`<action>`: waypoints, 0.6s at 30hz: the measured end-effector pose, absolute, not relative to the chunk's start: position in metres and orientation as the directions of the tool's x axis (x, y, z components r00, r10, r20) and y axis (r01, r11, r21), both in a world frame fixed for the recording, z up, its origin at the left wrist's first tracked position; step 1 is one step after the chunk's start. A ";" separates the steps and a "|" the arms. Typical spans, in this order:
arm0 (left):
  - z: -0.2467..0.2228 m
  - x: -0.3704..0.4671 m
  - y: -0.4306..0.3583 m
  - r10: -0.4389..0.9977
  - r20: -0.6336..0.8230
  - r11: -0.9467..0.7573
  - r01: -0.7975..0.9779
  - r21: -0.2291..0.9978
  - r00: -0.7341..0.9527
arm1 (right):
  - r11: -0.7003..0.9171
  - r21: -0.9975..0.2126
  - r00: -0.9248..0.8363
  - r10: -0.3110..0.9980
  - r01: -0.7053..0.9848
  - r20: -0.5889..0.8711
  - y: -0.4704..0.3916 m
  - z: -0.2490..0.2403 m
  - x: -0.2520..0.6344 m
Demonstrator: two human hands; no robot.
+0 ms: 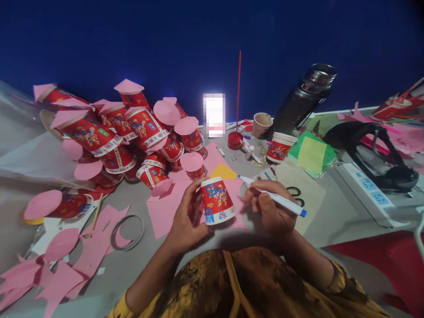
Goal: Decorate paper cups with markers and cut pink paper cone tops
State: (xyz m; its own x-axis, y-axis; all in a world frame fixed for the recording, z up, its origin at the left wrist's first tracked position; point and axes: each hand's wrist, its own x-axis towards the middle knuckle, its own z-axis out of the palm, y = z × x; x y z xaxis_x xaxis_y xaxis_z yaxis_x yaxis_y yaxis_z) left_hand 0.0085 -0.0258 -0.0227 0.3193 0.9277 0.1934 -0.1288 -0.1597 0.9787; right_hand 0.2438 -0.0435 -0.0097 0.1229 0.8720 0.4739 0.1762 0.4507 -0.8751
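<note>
A red paper cup (217, 198) with a white rim and blue marks is held by my left hand (189, 216), thumb near its lower end and fingers around its left side. My right hand (276, 205) grips a white marker (281, 202) with a blue end; its tip points up and left, just right of the cup and apart from it. Beneath and behind the cup lie pink paper (165, 207) and a yellow-orange piece of paper (223, 170).
Several red cups with pink paper tops (145, 128) are piled at left. Pink scraps (89, 256) and a tape ring (139, 232) lie at lower left. A black flask (298, 101), red cup (280, 148), power strip (367, 190) and black headset (374, 150) are at right.
</note>
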 end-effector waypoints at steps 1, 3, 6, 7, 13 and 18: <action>-0.021 0.008 -0.026 0.934 0.163 -0.125 -0.138 0.983 0.318 | 0.446 -0.881 0.109 0.879 0.160 0.465 -0.043 -0.009 0.244; -0.019 0.007 -0.027 0.943 0.122 -0.075 -0.160 0.984 0.308 | 0.453 -0.882 0.055 0.885 0.128 0.462 -0.040 -0.006 0.246; -0.022 0.005 -0.027 0.954 0.089 -0.023 -0.226 0.974 0.288 | 0.420 -0.891 -0.098 0.907 0.172 0.409 -0.034 -0.001 0.248; -0.023 0.005 -0.028 0.954 0.082 -0.007 -0.252 0.968 0.287 | 0.416 -0.888 -0.139 0.908 0.196 0.395 -0.032 0.000 0.248; -0.024 0.006 -0.028 0.928 0.050 0.078 -0.323 0.943 0.369 | 0.478 -0.838 -0.278 0.869 0.262 0.409 -0.027 -0.002 0.248; -0.016 0.000 -0.023 0.892 0.167 -0.081 -0.214 0.974 0.420 | 0.600 -0.702 -0.324 0.799 0.383 0.506 -0.021 -0.003 0.251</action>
State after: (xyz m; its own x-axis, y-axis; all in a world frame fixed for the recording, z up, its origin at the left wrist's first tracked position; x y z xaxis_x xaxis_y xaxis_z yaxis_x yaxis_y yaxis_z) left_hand -0.0003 -0.0234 -0.0161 0.4204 0.8919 0.1666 -0.2137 -0.0811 0.9735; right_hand 0.2507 -0.0210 -0.0033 -0.3240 0.7993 0.5060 0.3831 0.5999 -0.7023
